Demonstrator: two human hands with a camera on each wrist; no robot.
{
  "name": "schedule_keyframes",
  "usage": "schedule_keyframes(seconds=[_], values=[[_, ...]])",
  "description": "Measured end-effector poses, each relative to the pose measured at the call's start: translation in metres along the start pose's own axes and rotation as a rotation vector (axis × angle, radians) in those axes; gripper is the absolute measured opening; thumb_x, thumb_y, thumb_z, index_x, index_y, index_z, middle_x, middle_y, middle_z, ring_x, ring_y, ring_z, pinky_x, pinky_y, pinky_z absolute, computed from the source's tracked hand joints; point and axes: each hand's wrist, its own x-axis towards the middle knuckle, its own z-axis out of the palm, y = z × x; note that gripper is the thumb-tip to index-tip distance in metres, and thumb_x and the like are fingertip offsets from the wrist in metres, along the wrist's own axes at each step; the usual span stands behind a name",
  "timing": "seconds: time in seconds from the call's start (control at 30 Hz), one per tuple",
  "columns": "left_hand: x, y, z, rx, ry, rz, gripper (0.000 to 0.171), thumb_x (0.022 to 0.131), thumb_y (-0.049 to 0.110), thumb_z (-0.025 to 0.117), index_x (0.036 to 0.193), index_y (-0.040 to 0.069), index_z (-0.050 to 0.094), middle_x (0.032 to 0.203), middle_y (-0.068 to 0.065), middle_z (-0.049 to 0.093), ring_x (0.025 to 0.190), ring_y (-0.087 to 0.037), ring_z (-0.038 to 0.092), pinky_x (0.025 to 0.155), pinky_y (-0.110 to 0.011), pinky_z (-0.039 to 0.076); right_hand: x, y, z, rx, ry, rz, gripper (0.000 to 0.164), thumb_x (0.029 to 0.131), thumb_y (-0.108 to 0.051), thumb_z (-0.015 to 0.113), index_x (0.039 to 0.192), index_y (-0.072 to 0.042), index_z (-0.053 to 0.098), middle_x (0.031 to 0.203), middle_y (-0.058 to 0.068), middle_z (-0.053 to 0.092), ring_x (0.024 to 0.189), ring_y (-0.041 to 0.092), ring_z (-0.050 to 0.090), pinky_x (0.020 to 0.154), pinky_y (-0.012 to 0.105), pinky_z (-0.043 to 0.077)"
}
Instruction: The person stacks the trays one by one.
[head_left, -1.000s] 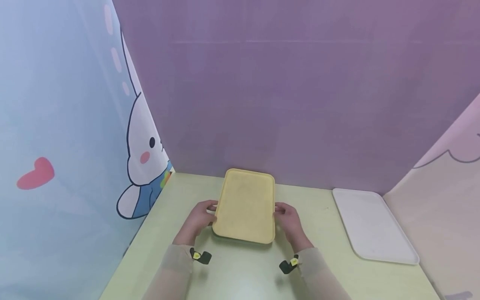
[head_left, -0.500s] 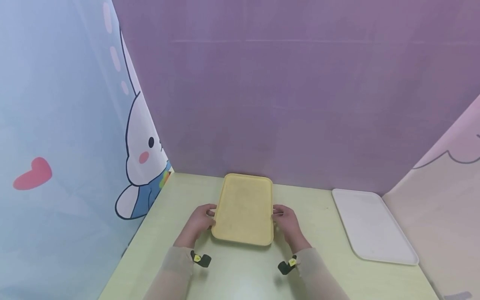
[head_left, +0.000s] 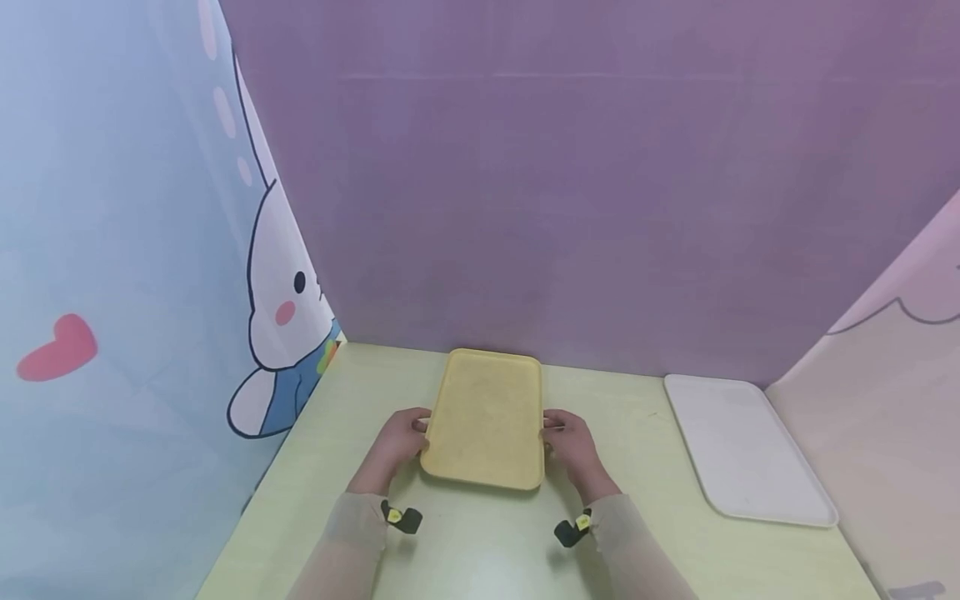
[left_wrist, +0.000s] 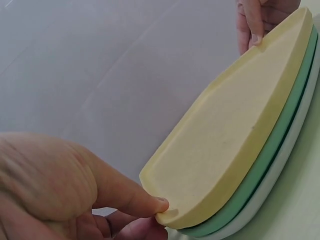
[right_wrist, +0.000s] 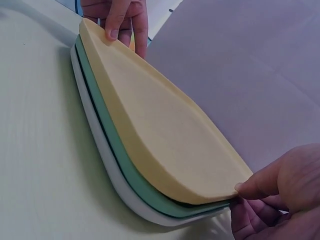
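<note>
Pinching the rim of the yellow tray (head_left: 483,421) between thumb and fingers, with the left hand (head_left: 399,440) at nine o'clock and with the right hand (head_left: 573,442) at three. Pressing thumbs on top, tucking other fingers underneath, partly hidden. Lying topmost on the bench (head_left: 465,550), above a green tray (right_wrist: 145,191) and a lowest pale tray (right_wrist: 120,182). Facing a purple backdrop (head_left: 525,208) at twelve o'clock, and a white tray (head_left: 750,450) well apart at three.

Yellow tray (head_left: 483,421), green tray (right_wrist: 145,189)

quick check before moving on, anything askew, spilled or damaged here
Barely: a tiny dark mark shows on the plain table between the right hand and the separate white tray. The stacked trays look roughly aligned; no spill shows.
</note>
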Motion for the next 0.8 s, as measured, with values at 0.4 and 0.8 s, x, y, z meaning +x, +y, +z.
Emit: schedule_keyframes(seconds=[0.4, 0.8], values=[[0.0014, -0.0038, 0.001, 0.039, 0.02, 0.006, 0.068, 0.079, -0.011, 0.065, 0.147, -0.003, 0.063, 0.111, -0.02, 0.078, 0.09, -0.026, 0.073, 0.078, -0.04, 0.062, 0.0086, 0.0012, 0.0047, -0.002, 0.007, 0.016, 0.039, 0.102, -0.004, 0.066, 0.14, -0.002, 0.068, 0.124, 0.019, 0.07, 0.103, 0.027, 0.071, 0.084, 0.039, 0.06], [0.0048, -0.0059, -0.0006, 0.072, -0.008, 0.012, 0.068, 0.083, -0.006, 0.068, 0.15, -0.002, 0.061, 0.118, -0.021, 0.077, 0.102, -0.03, 0.074, 0.093, -0.052, 0.063, 0.01, 0.0038, 0.0058, -0.032, 0.022, -0.01, 0.04, 0.101, -0.004, 0.066, 0.141, -0.001, 0.066, 0.124, 0.02, 0.069, 0.105, 0.029, 0.07, 0.082, 0.035, 0.059]])
